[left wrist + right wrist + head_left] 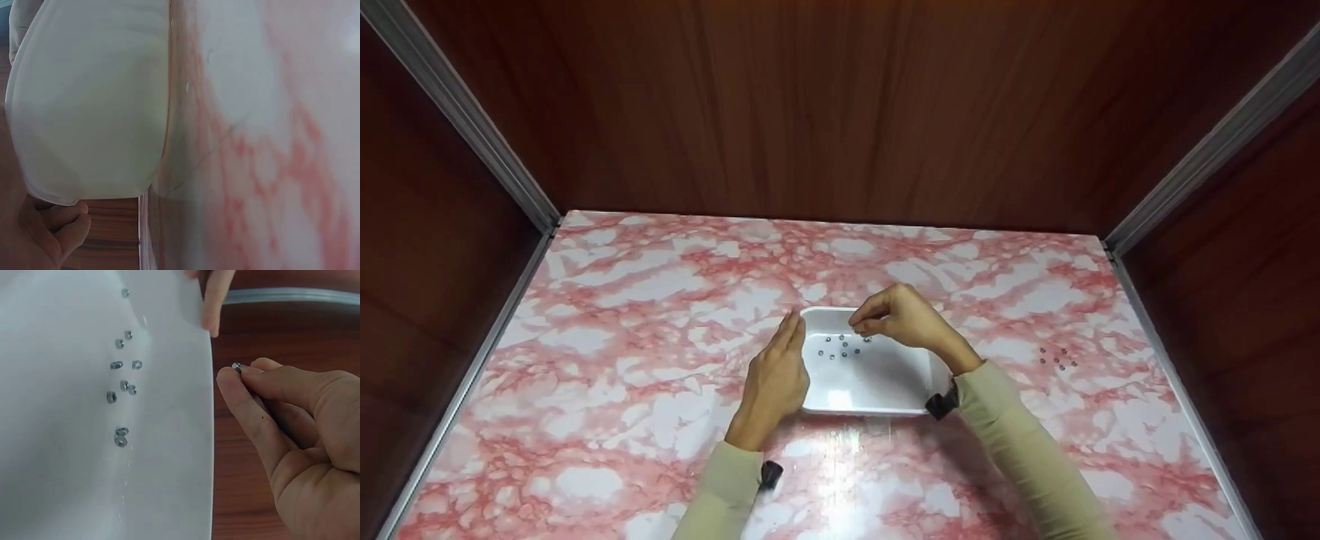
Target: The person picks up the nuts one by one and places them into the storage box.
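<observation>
A white rectangular tray lies on the marbled table, with several small metal nuts scattered over its floor toward the far left. Along the tray's left side rests my left hand, its fingers fairly straight against the outer wall. My right hand is over the far part of the tray. In the right wrist view, a small shiny nut is pinched between the thumb and index fingertips. The left wrist view shows the tray's outer wall close beside the left hand's fingers.
To the right on the red and white table lies a loose group of several more nuts. Dark wood panels with metal edge strips close in the back and both sides.
</observation>
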A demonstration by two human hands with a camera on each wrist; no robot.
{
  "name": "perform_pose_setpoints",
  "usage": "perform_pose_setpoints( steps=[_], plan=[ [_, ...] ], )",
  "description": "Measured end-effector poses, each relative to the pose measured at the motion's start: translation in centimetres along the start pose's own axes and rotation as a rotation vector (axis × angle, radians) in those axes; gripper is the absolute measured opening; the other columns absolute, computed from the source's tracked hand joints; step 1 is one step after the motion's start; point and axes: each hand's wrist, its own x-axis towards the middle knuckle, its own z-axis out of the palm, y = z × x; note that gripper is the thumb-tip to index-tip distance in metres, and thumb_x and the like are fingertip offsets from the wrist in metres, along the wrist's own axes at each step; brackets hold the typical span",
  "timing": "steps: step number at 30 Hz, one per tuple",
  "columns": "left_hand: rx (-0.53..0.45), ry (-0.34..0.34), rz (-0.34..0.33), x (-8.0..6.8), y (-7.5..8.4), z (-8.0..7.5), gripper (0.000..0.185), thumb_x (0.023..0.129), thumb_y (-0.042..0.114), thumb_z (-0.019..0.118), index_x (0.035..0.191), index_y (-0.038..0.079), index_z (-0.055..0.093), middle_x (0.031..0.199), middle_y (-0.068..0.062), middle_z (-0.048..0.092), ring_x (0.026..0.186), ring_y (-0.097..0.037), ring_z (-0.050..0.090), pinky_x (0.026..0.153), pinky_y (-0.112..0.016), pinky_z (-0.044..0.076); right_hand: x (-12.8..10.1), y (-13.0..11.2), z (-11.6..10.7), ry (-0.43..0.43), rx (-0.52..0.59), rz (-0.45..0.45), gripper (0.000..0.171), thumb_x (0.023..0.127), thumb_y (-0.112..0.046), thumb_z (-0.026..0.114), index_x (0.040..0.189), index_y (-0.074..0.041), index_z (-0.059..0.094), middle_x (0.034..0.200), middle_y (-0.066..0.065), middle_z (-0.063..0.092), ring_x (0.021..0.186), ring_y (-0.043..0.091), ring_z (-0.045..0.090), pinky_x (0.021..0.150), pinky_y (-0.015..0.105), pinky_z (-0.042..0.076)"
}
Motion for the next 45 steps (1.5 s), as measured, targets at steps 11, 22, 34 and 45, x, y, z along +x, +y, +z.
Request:
perform_pose_setpoints(
  steps=[11,22,34,45],
  plan=[
    [-0.009,0.023,0.028,-0.1,-0.1,0.1,0.049,0.104,0.002,0.045,0.151,-0.009,0.05,0.163,-0.024,0.045,0.15,-0.037,0.049,0.111,-0.048,0.054,0.8,0.6,1.0,-0.01,-0.057,-0.029,0.013,0.092,-0.003,0.077,0.103,0.001,0.083,0.102,0.013,0.083,0.088,0.013,0.077,0.071,0.014,0.055],
    [0.017,0.016,0.022,0.0,-0.1,0.0,0.049,0.103,0.004,0.046,0.151,-0.008,0.051,0.163,-0.023,0.045,0.151,-0.036,0.049,0.112,-0.048,0.053,0.4,0.3,0.8,0.012,-0.154,-0.092,0.016,0.093,-0.006,0.076,0.107,0.001,0.082,0.103,0.013,0.082,0.098,0.026,0.08,0.088,0.04,0.065],
    [-0.001,0.016,0.024,-0.1,-0.1,0.1,0.05,0.103,0.004,0.045,0.151,-0.008,0.049,0.163,-0.024,0.045,0.151,-0.037,0.048,0.114,-0.049,0.052,-0.9,0.1,-0.2,0.09,-0.166,-0.052,0.017,0.094,-0.012,0.077,0.108,-0.004,0.082,0.104,0.01,0.083,0.099,0.025,0.079,0.09,0.044,0.064],
    [-0.02,0.029,0.029,-0.2,-0.1,0.1,0.049,0.103,0.003,0.043,0.15,-0.01,0.05,0.162,-0.025,0.046,0.15,-0.038,0.048,0.114,-0.049,0.051,-3.7,0.4,-1.9,0.205,-0.16,-0.059,0.015,0.093,-0.007,0.076,0.106,-0.003,0.082,0.106,0.012,0.082,0.096,0.026,0.078,0.086,0.039,0.065]
  ],
)
